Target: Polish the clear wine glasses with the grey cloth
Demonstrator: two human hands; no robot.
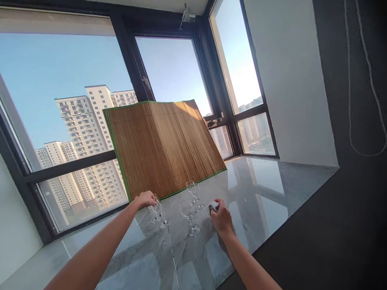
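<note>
My left hand (146,199) is closed at the rim of a clear stemmed glass (156,210), whose foot is at the marble sill. Right beside that glass, another clear foot and stem (164,222) show, partly overlapped. A crumpled grey-white cloth (213,206) is bunched in the closed fingers of my right hand (222,219). Between my hands a larger wine glass (190,218) stands upright. Just behind it are two more small stemmed glasses, one (190,186) farther back and one (198,198) nearer; their outlines overlap.
A bamboo mat (169,141) with green edging leans upright against the windows behind the glasses. The glossy marble sill (250,209) reflects the window light and drops to a dark area at the right. A looped cord (350,100) hangs at the far right.
</note>
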